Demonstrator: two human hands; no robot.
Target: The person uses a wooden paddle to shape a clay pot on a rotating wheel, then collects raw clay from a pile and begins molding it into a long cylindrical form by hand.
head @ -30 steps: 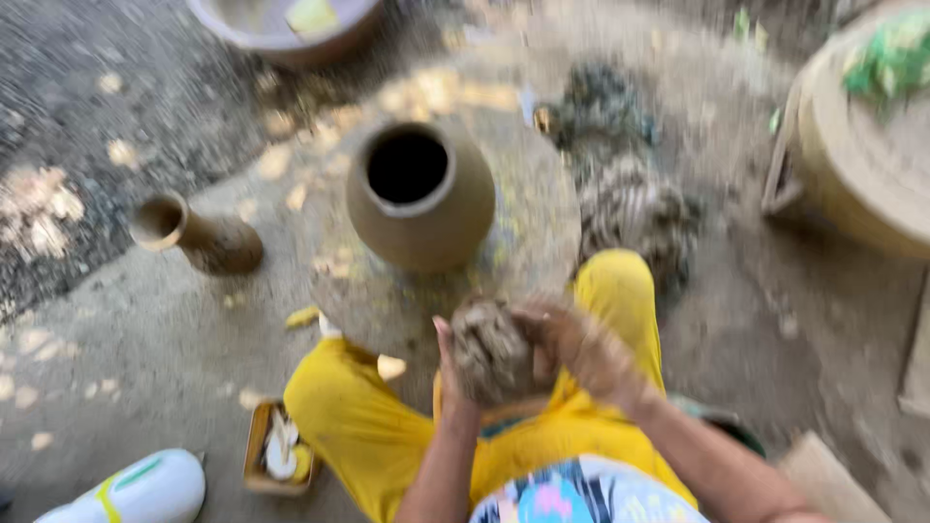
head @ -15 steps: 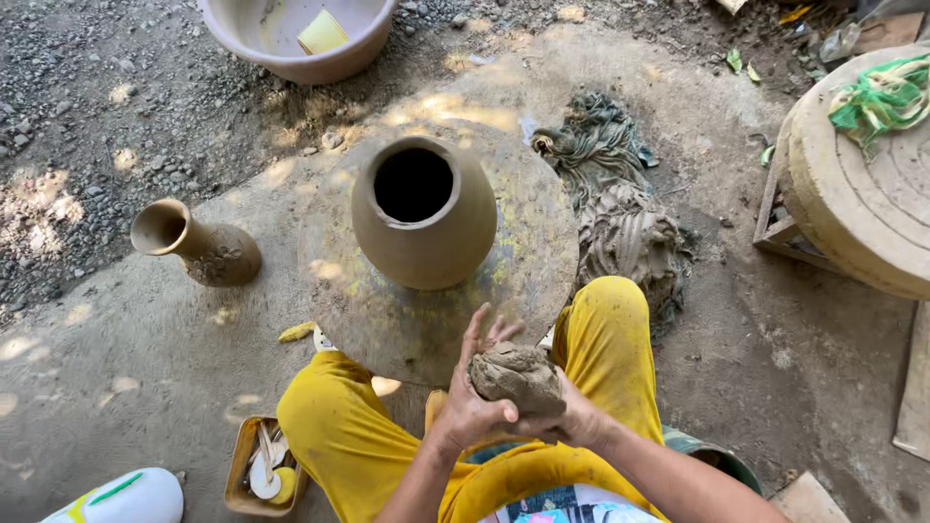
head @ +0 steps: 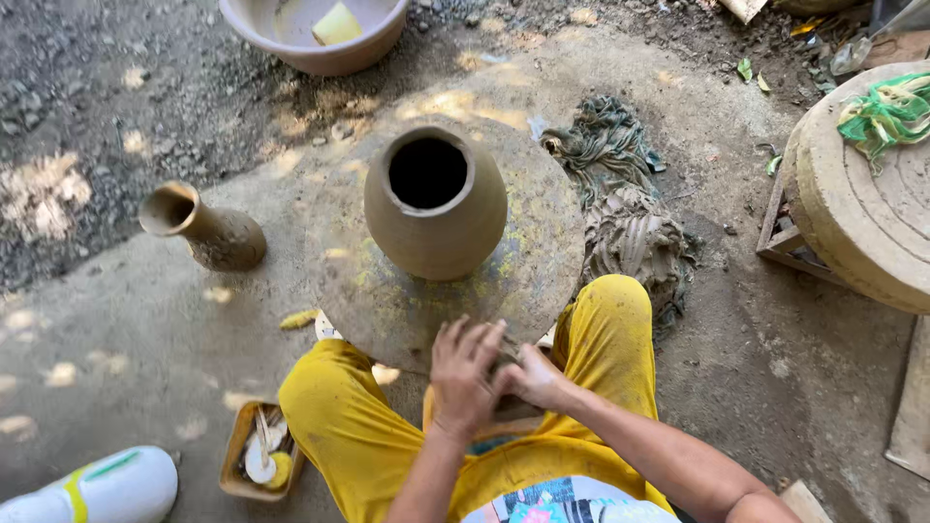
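Note:
A round unfired clay pot [head: 436, 208] with a dark open mouth stands on a flat round potter's wheel [head: 542, 281] on the ground. I sit behind the wheel with my yellow-trousered knees on either side of its near edge. My left hand [head: 463, 380] lies flat, fingers spread, over a lump of clay [head: 506, 351] held above my lap. My right hand [head: 533, 378] cups that lump from the right. Most of the lump is hidden under my left hand.
A small narrow-necked clay vase [head: 205, 230] stands left of the wheel. A pink basin [head: 315, 31] with a yellow sponge sits at the top. Wet muddy rags [head: 620, 208] lie right of the wheel, another clay-caked wheel [head: 862, 203] far right. A small tool tray [head: 260, 453] and white container [head: 92, 489] lie lower left.
The clay lump was raised and open in both hands; now my left hand presses flat over it, lower and nearer the wheel's edge. The camera has steadied and moved closer.

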